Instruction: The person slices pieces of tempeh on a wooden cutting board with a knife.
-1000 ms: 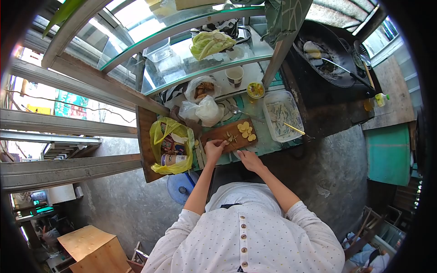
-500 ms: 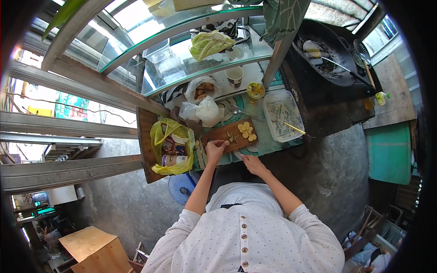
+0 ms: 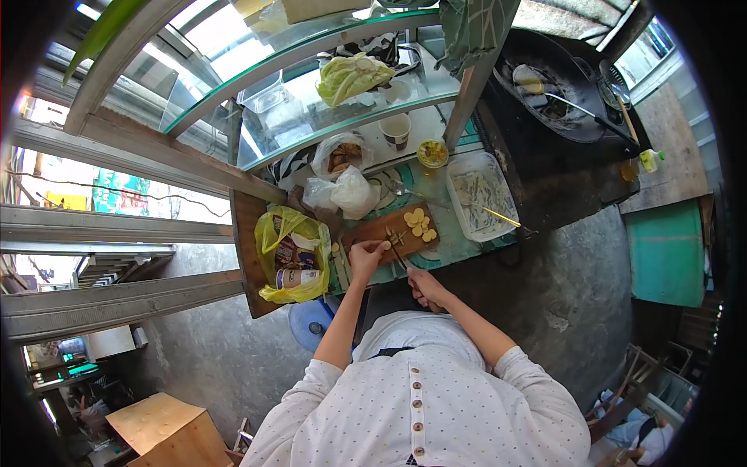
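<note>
My left hand point(image 3: 364, 258) is at the near left part of a brown wooden cutting board point(image 3: 372, 231), its fingertips pinching a small pale yellow piece point(image 3: 387, 245). My right hand point(image 3: 426, 288) is closed around the handle of a knife point(image 3: 400, 258), the blade slanting up and left to the board, its tip close to the left fingertips. Small cut strips point(image 3: 395, 236) lie mid-board. Pale yellow round slices point(image 3: 419, 218) sit in a group at the board's right end.
To the left stands a yellow plastic bag point(image 3: 272, 251) of packets and a cup. Behind the board are a white plastic bag point(image 3: 354, 194), a paper cup point(image 3: 395, 132) and a small yellow-filled tub point(image 3: 433, 153). At right are a white plastic container point(image 3: 476, 191) and a large wok point(image 3: 568, 97).
My right hand has turned, bringing the knife blade into clear view over the board near the left fingertips. The left hand stays nearly in place, with a pale piece now showing.
</note>
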`<state>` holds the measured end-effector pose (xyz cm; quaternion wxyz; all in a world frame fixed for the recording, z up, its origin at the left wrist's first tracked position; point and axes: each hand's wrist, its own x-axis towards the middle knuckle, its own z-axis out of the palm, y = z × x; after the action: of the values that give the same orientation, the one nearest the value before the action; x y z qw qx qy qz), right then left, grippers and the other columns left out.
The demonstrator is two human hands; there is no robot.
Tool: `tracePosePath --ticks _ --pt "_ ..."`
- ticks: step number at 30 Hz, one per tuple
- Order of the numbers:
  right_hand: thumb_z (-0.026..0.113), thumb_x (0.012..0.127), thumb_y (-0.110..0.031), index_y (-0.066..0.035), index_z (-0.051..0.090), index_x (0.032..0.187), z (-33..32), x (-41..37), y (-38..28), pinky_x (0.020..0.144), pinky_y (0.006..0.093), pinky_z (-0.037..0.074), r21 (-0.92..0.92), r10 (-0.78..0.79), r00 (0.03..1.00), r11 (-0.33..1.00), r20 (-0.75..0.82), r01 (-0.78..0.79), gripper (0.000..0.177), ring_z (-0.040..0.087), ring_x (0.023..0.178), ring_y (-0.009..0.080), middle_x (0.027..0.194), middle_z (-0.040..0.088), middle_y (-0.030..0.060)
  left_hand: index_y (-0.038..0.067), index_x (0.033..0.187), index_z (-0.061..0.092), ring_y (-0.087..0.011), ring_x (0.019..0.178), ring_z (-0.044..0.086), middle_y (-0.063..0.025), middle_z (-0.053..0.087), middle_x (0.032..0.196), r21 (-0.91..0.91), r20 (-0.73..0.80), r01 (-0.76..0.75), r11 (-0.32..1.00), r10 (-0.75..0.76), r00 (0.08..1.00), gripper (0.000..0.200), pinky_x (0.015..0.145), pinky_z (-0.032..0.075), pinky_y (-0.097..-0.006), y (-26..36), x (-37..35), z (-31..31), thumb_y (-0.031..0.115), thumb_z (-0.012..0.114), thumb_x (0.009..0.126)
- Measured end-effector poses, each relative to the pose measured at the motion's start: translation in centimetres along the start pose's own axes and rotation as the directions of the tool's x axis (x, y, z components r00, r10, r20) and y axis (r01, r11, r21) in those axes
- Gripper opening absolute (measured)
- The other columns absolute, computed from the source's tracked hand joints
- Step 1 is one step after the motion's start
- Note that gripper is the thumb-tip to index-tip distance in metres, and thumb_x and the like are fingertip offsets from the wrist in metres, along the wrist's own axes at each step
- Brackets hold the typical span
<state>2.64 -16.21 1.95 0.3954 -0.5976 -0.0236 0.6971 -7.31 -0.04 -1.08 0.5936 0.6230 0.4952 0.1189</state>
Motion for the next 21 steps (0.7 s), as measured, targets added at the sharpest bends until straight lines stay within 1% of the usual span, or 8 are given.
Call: tracePosePath --ticks 5,7,10,12,13,15,20,21 --pt "0.038 0.091 -0.044 -0.008 0.04 0.067 0.1 0.2 1.0 0.033 0.0253 0.026 -0.219 -0.111 0.981 0.973 -0.158 0.075 0.044 0.032 0.037 0.0102 0.049 0.037 0.0013 -0.003 0.09 0.066 -0.0089 0.062 0.058 -0.0059 0.064 0.075 -0.011 0.038 0.001 1.0 -0.001 0.999 0.019 0.055 0.047 -0.0195 0.1 0.1 -0.3 0.012 0.065 0.078" --pt "0.038 0.091 -0.044 -0.006 0.042 0.068 0.1 -0.1 0.6 0.034 0.0256 0.029 -0.289 -0.187 0.961 0.949 -0.202 0.124 0.044 0.035 0.038 0.0108 0.05 0.039 0.0021 0.0 0.089 0.067 -0.0115 0.062 0.062 -0.0094 0.066 0.074 -0.097 0.05 -0.068 0.993 0.073 0.996 0.019 0.055 0.048 -0.0257 -0.4 0.1 -0.4 0.014 0.065 0.077" --pt "0.039 0.091 -0.043 -0.003 0.045 0.07 -0.2 0.1 1.1 0.037 0.0267 0.034 -0.359 -0.21 0.956 0.925 -0.203 0.126 0.045 0.04 0.042 0.0112 0.052 0.042 0.0035 -0.001 0.091 0.067 -0.0155 0.066 0.064 -0.013 0.066 0.078 0.005 0.041 -0.077 0.997 0.077 0.996 0.02 0.058 0.049 -0.0267 -0.4 0.2 -0.8 0.013 0.064 0.078" --pt "0.039 0.091 -0.04 0.001 0.051 0.074 -0.7 1.1 2.0 0.045 0.035 0.042 -0.603 -0.485 0.858 0.739 -0.168 0.299 0.046 0.051 0.047 0.0234 0.056 0.051 0.0123 -0.001 0.091 0.066 -0.0178 0.068 0.064 -0.0147 0.066 0.079 0.112 0.021 -0.14 0.984 0.139 0.99 0.02 0.059 0.049 -0.0274 0.1 0.0 -0.8 0.014 0.063 0.078" --pt "0.039 0.091 -0.04 0.001 0.051 0.074 -0.7 1.2 2.2 0.045 0.035 0.042 -0.605 -0.485 0.859 0.737 -0.165 0.3 0.046 0.051 0.047 0.0234 0.056 0.051 0.0123 -0.002 0.092 0.066 -0.0201 0.069 0.065 -0.0163 0.066 0.08 0.219 0.01 -0.203 0.954 0.205 0.979 0.021 0.061 0.05 -0.028 0.6 -0.2 -0.8 0.014 0.063 0.078" --pt "0.04 0.091 -0.036 0.005 0.055 0.08 -0.6 1.3 2.3 0.059 0.0426 0.044 -0.693 -0.567 0.805 0.652 -0.175 0.308 0.045 0.057 0.063 0.0387 0.067 0.057 0.0226 -0.001 0.094 0.065 -0.0183 0.07 0.064 -0.0148 0.066 0.081 0.264 0.011 -0.259 0.929 0.266 0.964 0.023 0.06 0.049 -0.0275 1.3 -0.9 -0.6 0.015 0.064 0.077" --pt "0.04 0.091 -0.034 0.005 0.056 0.084 -0.6 1.1 1.8 0.066 0.0461 0.041 -0.667 -0.507 0.843 0.692 -0.18 0.274 0.042 0.053 0.078 0.0452 0.078 0.056 0.0272 -0.003 0.095 0.064 -0.0146 0.07 0.063 -0.0114 0.066 0.08 0.313 0.015 -0.345 0.885 0.359 0.933 0.026 0.059 0.049 -0.0255 1.3 -1.3 -0.5 0.016 0.065 0.077" --pt "0.04 0.091 -0.034 0.004 0.055 0.084 -0.5 0.9 1.5 0.065 0.0461 0.041 -0.675 -0.507 0.843 0.687 -0.181 0.268 0.042 0.053 0.078 0.045 0.078 0.056 0.0273 -0.004 0.095 0.064 -0.0138 0.07 0.062 -0.0102 0.066 0.08 0.189 -0.01 -0.223 0.956 0.229 0.973 0.027 0.059 0.05 -0.0248 0.9 -1.1 -0.6 0.016 0.065 0.078"
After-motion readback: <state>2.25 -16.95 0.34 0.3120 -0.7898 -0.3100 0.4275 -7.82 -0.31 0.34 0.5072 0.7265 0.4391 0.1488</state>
